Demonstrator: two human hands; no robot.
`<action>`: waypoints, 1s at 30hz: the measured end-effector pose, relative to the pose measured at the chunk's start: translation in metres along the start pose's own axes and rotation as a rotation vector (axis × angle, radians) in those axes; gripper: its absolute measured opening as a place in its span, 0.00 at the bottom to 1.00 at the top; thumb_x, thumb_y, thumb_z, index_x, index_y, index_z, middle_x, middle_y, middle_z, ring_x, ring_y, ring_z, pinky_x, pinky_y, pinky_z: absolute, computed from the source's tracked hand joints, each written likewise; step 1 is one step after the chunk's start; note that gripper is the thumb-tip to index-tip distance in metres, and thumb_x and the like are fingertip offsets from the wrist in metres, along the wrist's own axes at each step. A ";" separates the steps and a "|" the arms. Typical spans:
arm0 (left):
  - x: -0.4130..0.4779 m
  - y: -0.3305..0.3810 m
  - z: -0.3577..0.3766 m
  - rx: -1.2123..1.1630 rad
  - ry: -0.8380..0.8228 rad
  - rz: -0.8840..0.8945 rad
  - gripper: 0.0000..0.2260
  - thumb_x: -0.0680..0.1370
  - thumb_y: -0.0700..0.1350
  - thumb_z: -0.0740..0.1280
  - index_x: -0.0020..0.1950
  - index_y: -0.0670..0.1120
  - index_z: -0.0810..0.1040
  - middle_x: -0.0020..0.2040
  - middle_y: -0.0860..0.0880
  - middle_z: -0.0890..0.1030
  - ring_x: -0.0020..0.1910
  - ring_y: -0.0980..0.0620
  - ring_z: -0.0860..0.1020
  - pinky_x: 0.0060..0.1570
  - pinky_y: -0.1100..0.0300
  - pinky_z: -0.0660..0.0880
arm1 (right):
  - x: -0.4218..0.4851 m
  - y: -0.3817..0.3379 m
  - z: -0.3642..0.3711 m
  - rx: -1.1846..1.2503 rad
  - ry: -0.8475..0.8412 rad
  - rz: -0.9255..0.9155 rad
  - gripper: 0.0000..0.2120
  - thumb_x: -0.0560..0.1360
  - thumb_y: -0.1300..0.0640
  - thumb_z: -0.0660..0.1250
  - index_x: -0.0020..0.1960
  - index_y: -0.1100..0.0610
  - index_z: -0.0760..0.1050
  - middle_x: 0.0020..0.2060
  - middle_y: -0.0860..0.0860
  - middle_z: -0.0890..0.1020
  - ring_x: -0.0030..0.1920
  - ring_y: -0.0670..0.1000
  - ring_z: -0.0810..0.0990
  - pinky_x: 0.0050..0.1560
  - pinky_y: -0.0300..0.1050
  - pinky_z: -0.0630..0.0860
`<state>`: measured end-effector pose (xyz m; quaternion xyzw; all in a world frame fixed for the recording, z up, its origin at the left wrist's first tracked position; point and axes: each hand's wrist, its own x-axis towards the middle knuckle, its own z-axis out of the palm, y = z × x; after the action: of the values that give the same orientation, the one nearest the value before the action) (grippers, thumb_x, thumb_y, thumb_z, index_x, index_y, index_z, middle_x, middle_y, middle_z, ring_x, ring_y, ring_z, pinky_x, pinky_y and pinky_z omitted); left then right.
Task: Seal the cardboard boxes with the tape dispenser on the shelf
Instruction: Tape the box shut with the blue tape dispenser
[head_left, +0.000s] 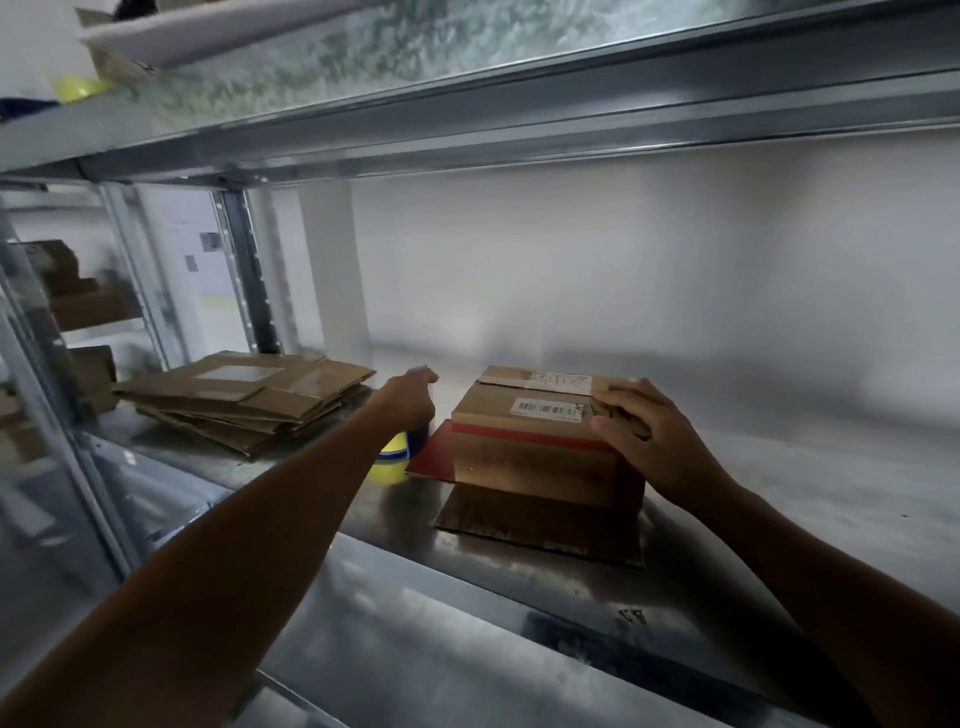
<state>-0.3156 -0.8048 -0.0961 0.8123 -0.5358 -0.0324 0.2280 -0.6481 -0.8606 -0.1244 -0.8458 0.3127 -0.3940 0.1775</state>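
Observation:
A small cardboard box (524, 441) with a barcode label and a red stripe stands on the metal shelf (779, 499), its top flaps closed. My right hand (649, 436) rests on the box's right top edge, fingers curled over the corner. My left hand (410, 397) reaches just left of the box and grips the blue and yellow tape dispenser (397, 454). The dispenser sits low beside the box's left side, largely hidden under my hand and wrist.
A stack of flattened cardboard boxes (244, 397) lies at the back left of the shelf. A loose flap lies flat in front of the box (540, 525). A steel upright (249, 270) rises at the left. The upper shelf (467, 119) hangs low overhead. More cartons (78, 296) fill the neighbouring rack.

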 end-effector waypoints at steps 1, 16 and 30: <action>-0.001 -0.002 -0.001 0.030 -0.019 0.018 0.23 0.80 0.37 0.62 0.76 0.43 0.68 0.73 0.41 0.73 0.69 0.41 0.74 0.65 0.56 0.68 | 0.000 0.000 0.001 0.013 0.001 -0.005 0.20 0.80 0.48 0.67 0.69 0.54 0.77 0.65 0.45 0.74 0.67 0.46 0.72 0.72 0.49 0.68; -0.011 -0.036 0.003 0.465 0.034 0.066 0.37 0.72 0.65 0.71 0.74 0.61 0.56 0.54 0.47 0.81 0.51 0.43 0.81 0.46 0.53 0.77 | 0.000 0.001 0.007 0.085 0.027 0.004 0.18 0.80 0.51 0.68 0.68 0.56 0.78 0.65 0.46 0.73 0.68 0.46 0.71 0.72 0.50 0.69; -0.008 0.013 -0.058 -0.065 0.290 0.601 0.35 0.70 0.72 0.68 0.74 0.76 0.56 0.57 0.55 0.83 0.49 0.49 0.82 0.51 0.55 0.80 | -0.001 -0.006 0.006 0.125 -0.015 -0.002 0.22 0.79 0.44 0.63 0.70 0.53 0.75 0.67 0.44 0.72 0.69 0.42 0.70 0.68 0.39 0.71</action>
<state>-0.3131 -0.7824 -0.0401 0.6066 -0.7119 0.1351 0.3270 -0.6420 -0.8553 -0.1251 -0.8363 0.2853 -0.4068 0.2317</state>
